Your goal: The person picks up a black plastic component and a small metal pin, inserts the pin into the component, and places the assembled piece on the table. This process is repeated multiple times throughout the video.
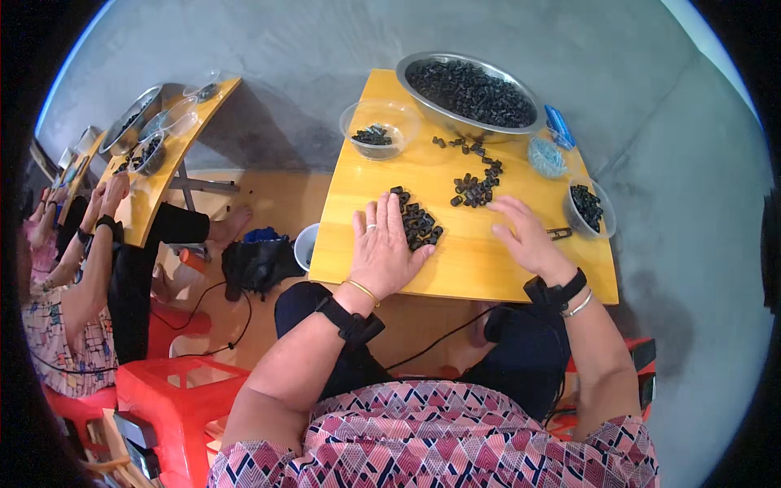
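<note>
My left hand (384, 248) lies flat with its fingers stretched out, along the left side of a pile of small black plastic pieces (420, 228). It covers part of that pile. My right hand (530, 241) is over the table at the right, fingers apart and nothing in them. Just beyond its fingertips is a second loose group of the black pieces (475, 189), trailing back toward a large metal bowl (533, 122) full of the same pieces. A small black clip-like part (559, 233) lies right of my right hand.
On the yellow table (488, 272) stand a clear tub (348, 128) with black pieces at the left, another tub (608, 213) at the right, a bundle of pale blue strips (547, 157) and a blue packet (559, 126). A co-worker sits at another table (183, 154). A red stool (175, 407) stands left.
</note>
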Demonstrator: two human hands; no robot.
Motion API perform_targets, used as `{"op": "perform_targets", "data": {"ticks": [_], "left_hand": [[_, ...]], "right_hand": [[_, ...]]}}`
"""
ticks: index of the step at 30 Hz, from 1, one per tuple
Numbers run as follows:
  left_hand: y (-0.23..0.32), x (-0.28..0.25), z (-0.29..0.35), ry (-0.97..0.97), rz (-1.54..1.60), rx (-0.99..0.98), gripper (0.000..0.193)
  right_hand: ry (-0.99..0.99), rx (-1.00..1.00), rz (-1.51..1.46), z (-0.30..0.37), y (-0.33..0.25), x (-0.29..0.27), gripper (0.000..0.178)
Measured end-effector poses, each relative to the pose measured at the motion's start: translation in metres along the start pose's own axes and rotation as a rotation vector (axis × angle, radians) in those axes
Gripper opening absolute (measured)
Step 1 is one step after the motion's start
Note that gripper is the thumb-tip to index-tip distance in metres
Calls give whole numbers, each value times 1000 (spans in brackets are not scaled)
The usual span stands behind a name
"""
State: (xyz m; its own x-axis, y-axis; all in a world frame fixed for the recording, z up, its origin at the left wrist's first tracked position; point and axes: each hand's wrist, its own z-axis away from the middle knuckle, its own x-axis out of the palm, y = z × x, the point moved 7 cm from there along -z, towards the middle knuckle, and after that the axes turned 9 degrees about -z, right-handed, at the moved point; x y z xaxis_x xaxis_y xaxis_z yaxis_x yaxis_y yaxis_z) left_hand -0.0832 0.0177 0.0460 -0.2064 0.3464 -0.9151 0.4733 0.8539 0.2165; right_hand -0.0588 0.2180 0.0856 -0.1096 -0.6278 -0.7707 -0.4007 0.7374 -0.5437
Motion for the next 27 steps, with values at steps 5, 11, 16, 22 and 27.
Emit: {"op": "perform_targets", "data": {"ticks": [5, 11, 16, 22, 27], "left_hand": [[-3, 2, 1, 35, -31, 4, 80], [-2, 1, 0, 13, -59, 9, 75], [0, 0, 0, 1, -46, 32, 76], [-12, -14, 0, 116, 205, -31, 74], [-22, -16, 0, 136, 366, -71, 71]], "right_hand": [[-66, 82, -65, 22, -2, -3, 28], [-9, 167, -281, 30, 10, -6, 22], [-19, 192, -227, 14, 18, 2, 19], [-95, 153, -59, -28, 10, 10, 17], [-164, 112, 116, -46, 16, 24, 16]]}}
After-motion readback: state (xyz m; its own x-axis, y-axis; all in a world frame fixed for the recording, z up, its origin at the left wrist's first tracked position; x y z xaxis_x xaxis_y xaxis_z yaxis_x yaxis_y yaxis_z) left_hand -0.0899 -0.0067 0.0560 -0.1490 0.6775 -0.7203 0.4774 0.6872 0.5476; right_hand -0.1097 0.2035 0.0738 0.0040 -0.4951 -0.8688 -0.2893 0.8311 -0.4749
